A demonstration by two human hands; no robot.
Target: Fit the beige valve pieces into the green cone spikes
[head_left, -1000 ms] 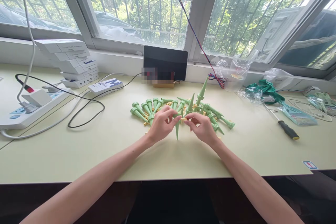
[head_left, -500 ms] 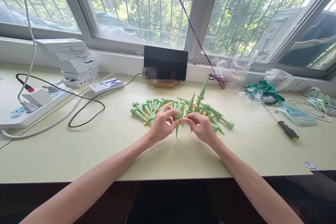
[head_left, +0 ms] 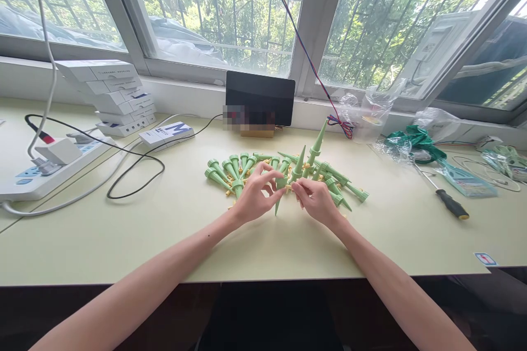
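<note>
My left hand [head_left: 259,193] pinches a green plant watering spike [head_left: 281,182] between thumb and fingers, its pointed end down towards the table. A small yellow valve [head_left: 289,188] sticks out from the spike's side towards my right hand [head_left: 316,197]. The thumb and curled fingers of that hand close at the valve's outer end, and its fingertips are partly hidden. Behind both hands lie several more green spikes [head_left: 214,165] with yellow valves. Two spikes stand point up, a tall one [head_left: 316,148] and a shorter one [head_left: 299,164].
A tablet [head_left: 260,97] leans by the window. On the left are stacked white boxes [head_left: 117,93], a single box [head_left: 167,134] and a power strip [head_left: 57,170] with cables. To the right lie a screwdriver [head_left: 453,204], green material [head_left: 420,142] and plastic bags [head_left: 373,115].
My right hand's fingers have curled and drawn slightly right, showing more of the yellow valve. The spike in my left hand has tilted a little.
</note>
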